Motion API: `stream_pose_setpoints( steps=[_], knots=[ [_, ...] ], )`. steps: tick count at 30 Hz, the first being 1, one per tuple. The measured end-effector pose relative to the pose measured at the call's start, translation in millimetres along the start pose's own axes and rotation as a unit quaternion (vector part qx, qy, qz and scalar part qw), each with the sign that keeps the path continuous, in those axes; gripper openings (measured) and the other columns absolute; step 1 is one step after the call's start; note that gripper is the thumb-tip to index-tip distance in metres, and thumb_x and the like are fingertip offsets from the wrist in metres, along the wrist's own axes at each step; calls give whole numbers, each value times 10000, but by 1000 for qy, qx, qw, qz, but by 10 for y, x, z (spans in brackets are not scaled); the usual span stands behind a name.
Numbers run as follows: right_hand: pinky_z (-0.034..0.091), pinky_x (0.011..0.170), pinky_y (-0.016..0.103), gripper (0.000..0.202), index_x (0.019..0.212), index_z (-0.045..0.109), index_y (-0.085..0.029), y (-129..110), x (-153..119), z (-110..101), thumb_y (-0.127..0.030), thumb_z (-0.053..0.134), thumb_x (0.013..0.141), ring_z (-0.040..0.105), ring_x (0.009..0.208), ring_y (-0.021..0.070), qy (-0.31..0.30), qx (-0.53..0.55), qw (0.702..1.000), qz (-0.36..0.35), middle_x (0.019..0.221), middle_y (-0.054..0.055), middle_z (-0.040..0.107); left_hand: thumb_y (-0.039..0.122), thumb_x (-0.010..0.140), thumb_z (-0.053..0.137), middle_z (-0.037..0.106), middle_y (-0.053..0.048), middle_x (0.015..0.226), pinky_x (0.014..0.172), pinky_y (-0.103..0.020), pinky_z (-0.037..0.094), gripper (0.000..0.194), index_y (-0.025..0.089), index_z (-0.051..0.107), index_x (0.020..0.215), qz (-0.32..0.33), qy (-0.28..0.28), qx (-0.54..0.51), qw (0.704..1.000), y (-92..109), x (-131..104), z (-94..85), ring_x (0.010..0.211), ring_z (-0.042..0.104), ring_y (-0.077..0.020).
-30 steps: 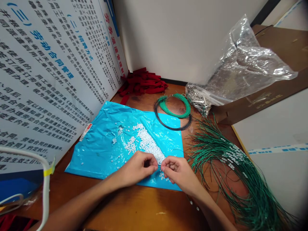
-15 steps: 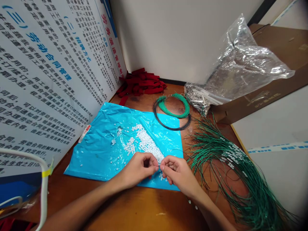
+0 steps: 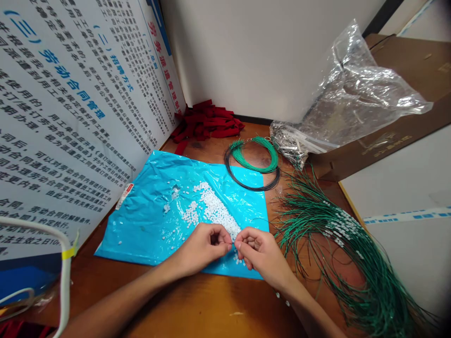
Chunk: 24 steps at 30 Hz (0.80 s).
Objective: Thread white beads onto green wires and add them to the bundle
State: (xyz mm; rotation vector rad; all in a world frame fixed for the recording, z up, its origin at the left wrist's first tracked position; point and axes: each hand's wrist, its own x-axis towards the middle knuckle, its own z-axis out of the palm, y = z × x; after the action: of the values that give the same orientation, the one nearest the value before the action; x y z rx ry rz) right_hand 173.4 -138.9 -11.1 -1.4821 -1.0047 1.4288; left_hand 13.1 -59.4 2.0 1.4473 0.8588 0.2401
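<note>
My left hand (image 3: pixel 207 246) and my right hand (image 3: pixel 259 251) meet fingertip to fingertip over the lower right part of a blue plastic sheet (image 3: pixel 137 230). Both are closed in a pinch, thumb against index finger. Whatever lies between the fingertips is too small to make out. Just beyond them a pile of small white pieces (image 3: pixel 216 209) spreads up and to the left across the sheet. A few more white pieces lie under and beside my right hand.
Right of the sheet lies a big bundle of green wires (image 3: pixel 373 263) with white pieces on it. Green and black wire coils (image 3: pixel 260 155), red strips (image 3: pixel 211 122), a clear bag (image 3: pixel 355 103) and a cardboard box (image 3: pixel 416 103) stand behind. A white tube (image 3: pixel 65 277) rises at left.
</note>
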Motion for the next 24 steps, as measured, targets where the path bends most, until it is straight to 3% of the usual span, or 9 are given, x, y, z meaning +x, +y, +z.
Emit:
stream_pose_setpoints(
  steps=[15,24],
  knots=[
    [362,389,162,39,754,592,-136,-17,5,24,-171,576,761,455,437,59,10,-25,1000,-5,555,-31,544,226,738,621,521,40,551,459,-185,346,111,116,609,728,-20,6,-31,999,46,-19,11,479,491,-76],
    [334,368,173,95,747,569,-142,-74,-12,41,-233,583,767,441,391,59,18,0,1000,17,538,-29,550,288,713,665,507,51,509,410,-176,322,188,118,595,751,-49,-15,-79,996,13,8,-5,431,504,-81]
  ],
)
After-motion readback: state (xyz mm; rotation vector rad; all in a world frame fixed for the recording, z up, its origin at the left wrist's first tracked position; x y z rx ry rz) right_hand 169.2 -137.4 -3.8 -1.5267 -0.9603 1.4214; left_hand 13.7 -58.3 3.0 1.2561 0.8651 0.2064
